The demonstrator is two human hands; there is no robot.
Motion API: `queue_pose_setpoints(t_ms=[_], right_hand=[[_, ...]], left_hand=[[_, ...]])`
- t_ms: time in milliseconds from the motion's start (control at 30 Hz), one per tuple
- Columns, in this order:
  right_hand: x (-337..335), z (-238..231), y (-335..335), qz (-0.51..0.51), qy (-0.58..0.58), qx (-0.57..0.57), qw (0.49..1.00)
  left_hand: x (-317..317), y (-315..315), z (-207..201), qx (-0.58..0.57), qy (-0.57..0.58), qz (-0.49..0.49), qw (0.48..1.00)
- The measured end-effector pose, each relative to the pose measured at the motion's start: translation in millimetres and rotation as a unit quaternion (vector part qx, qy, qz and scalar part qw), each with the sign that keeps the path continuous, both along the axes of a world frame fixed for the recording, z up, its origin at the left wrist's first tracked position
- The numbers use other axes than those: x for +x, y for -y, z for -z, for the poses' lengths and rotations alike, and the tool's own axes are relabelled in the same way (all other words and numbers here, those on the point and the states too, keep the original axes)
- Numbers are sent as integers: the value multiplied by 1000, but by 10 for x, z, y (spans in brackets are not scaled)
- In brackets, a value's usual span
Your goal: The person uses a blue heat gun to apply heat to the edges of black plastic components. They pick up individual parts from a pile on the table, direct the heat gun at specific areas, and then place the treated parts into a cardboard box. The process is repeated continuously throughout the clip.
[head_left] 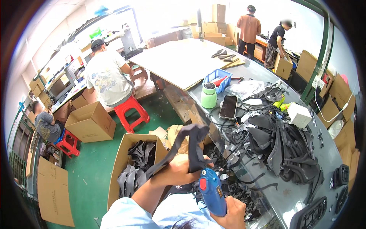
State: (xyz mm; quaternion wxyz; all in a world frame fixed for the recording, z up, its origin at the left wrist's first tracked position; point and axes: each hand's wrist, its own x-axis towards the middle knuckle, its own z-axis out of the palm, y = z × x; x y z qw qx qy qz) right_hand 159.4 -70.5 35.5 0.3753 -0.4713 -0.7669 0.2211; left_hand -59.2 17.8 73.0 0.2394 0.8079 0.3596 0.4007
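Where the flat cardboard sheet [53, 194] stands: upright at far left on the green floor [87, 179], seemingly parked out of the walkway.
Large carton: farther back [95, 128], near a seated worker [110, 76] on a red stool [131, 112]; together they narrow the passage.
Uncovered box: just beside the person's left forearm [161, 150], heaped with gray pieces [131, 179], probably placed for easy reach.
Left hand: raised before the body [178, 170], fingers curled around a gray strap [194, 152] that arches above it, perhaps lifted to keep it clear of the clutter.
Blue torch: tilted [214, 194], nozzle end beside the strap's lower end; I cannot tell whether they touch, and no flame shows.
Right hand: wrapped around the torch's lower end [233, 215], below its red button, which likely leaves the nozzle free.
Table: to the right [284, 191], with a green bottle [208, 97], blue basket [223, 86] and phone [228, 107] toward its left edge.
Dark pile: tangled pieces [282, 152] crowd the table beyond the hands, leaving little working room; a white box [299, 115] stands behind.
Black frames: near the table's right edge [312, 215], apart from the pile.
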Motion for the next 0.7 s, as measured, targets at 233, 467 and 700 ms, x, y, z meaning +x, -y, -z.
queue_pose_setpoints(t_ms=[233,467,700], right_hand=[[-50,-162,-6,-37,-75,-86,993],[-77,-273,-6,-50,-96,-77,991],[-69,-311,-21,-44,-103,-62,992]], left_hand=[[122,-79,419,35,-6,37,999],[210,68,453,-38,39,23,998],[223,149,674,-206,-32,-11,978]])
